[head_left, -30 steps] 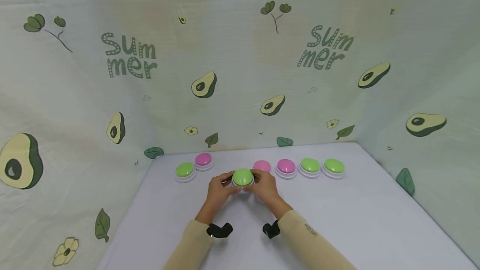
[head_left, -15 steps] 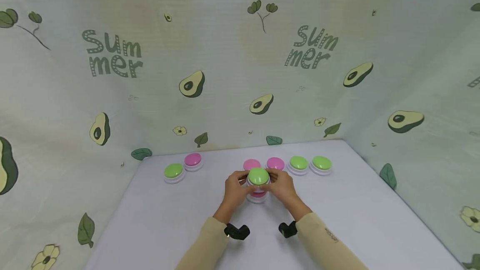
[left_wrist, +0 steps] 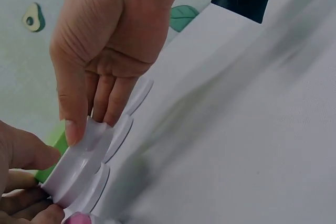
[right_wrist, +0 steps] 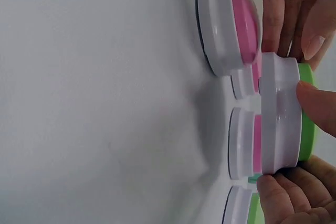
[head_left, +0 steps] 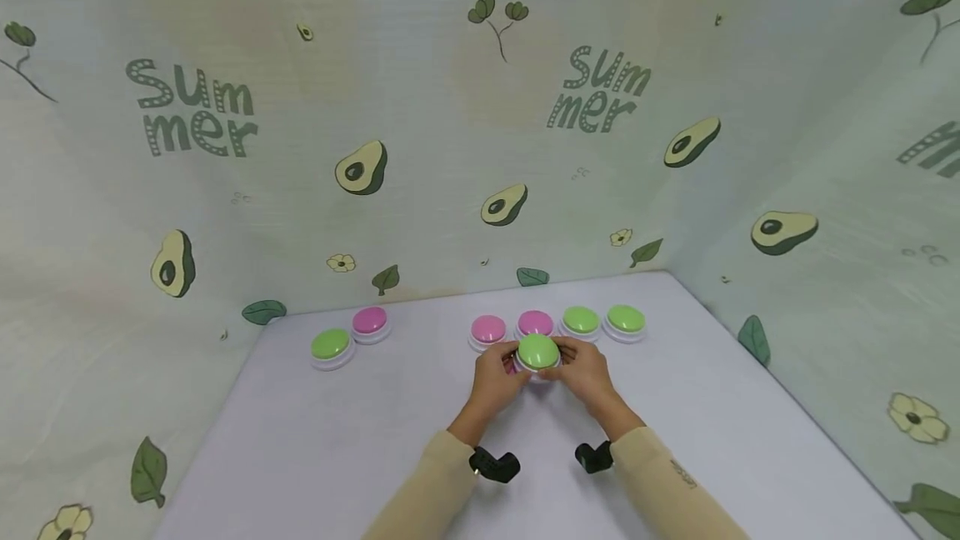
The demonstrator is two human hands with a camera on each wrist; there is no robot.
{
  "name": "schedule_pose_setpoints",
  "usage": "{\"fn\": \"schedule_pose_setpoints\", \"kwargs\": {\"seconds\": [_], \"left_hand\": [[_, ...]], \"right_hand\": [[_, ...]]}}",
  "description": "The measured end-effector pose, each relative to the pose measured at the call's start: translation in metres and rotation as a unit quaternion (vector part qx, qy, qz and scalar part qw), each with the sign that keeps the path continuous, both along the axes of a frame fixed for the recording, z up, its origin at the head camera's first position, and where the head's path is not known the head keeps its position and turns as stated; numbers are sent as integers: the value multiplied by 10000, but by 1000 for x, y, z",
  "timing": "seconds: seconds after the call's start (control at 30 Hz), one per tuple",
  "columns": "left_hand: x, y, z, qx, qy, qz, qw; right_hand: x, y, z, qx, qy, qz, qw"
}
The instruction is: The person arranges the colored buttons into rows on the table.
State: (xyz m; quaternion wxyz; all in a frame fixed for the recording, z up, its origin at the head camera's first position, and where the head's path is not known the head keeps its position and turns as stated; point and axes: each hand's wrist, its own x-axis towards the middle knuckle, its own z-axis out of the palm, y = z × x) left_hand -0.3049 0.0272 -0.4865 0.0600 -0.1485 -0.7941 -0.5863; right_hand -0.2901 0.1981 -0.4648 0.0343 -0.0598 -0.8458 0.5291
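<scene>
My two hands hold a push button with a green dome and white base, dome up, raised off the table. My left hand grips its left side; my right hand grips its right side. In the right wrist view, the right thumb presses near the green rim with fingers beneath the base. The left wrist view shows the white base between both hands. A nearer pink button stands on the table by the left hand, mostly hidden by it in the head view.
Behind the hands stand a light pink button, a darker pink one and two green ones. Farther left are a green button and a pink one. The white table meets a printed cloth behind.
Both hands have carried the green button rightward, past the nearer pink one. The head view has turned right, so the scene slides left.
</scene>
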Motion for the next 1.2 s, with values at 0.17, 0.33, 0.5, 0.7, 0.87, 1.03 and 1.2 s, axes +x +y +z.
{"fn": "schedule_pose_setpoints", "kwargs": {"seconds": [0.17,0.33,0.5,0.7,0.87,1.03,1.2], "left_hand": [[3,12,0,-550,81,-125,9984],[5,21,1,-698,-136,-217,9972],[9,29,-1,-592,-308,-339,9972],[12,35,-6,-793,-479,-316,9952],[12,37,-9,-933,-553,-233,9938],[12,39,-11,-916,-601,-271,9936],[12,41,-12,-949,-649,-364,9927]], "right_hand": [[1,12,-5,72,-102,-79,9999],[-1,17,-9,47,-149,-75,9999],[-1,20,-13,50,-186,-62,9998],[-4,23,-18,117,-228,-12,9997],[-7,22,-22,102,-193,48,9998],[-9,22,-26,101,-179,70,9998],[-11,23,-28,202,-84,66,9997]]}}
